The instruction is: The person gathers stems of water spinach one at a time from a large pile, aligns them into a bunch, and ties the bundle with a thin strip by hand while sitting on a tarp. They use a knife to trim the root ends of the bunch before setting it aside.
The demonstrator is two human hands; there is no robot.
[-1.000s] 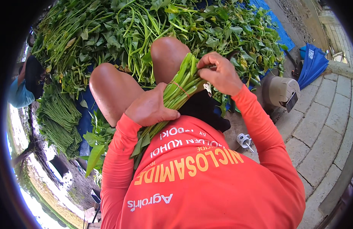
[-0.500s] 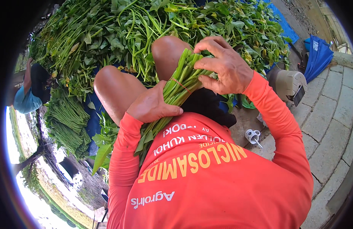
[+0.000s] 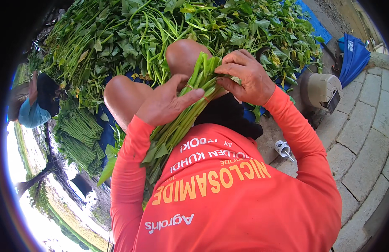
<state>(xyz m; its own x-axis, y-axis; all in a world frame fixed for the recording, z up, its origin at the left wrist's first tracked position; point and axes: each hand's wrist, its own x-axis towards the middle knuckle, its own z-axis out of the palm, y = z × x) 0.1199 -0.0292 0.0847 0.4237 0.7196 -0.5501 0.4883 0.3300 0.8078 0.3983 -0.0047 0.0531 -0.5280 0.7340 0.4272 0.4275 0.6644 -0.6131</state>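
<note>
Bundle of green stems (image 3: 182,119), one, leafy at the lower end, held slantwise in front of your red shirt (image 3: 240,206), its bare stem ends pointing up and away from you beside your right knee (image 3: 187,56). Red band (image 3: 206,99), thin, one, round the bundle toward the stem ends, partly hidden by your thumb. Left hand (image 3: 166,102), yours: closed about the bundle, thumb laid straight across the top of the stems near the band, the other fingers bent round the far side, their tips mostly hidden. Right hand (image 3: 247,78), yours: fingers curled, thumb and forefinger a narrow gap apart, tips at the right edge of the bundle just above the band; whether they pinch a stem or only touch it, you cannot tell from this view. Leafy greens (image 3: 127,40), one large heap, beyond your knees, on a blue sheet (image 3: 317,26). Long green stems (image 3: 79,126), stacked, to your left. Person in a light blue top (image 3: 34,114), one, at the far left. Beige container (image 3: 322,89), blue folded umbrella (image 3: 353,61) and white mug (image 3: 282,148), one each, to your right, beside grey paving (image 3: 364,122).
</note>
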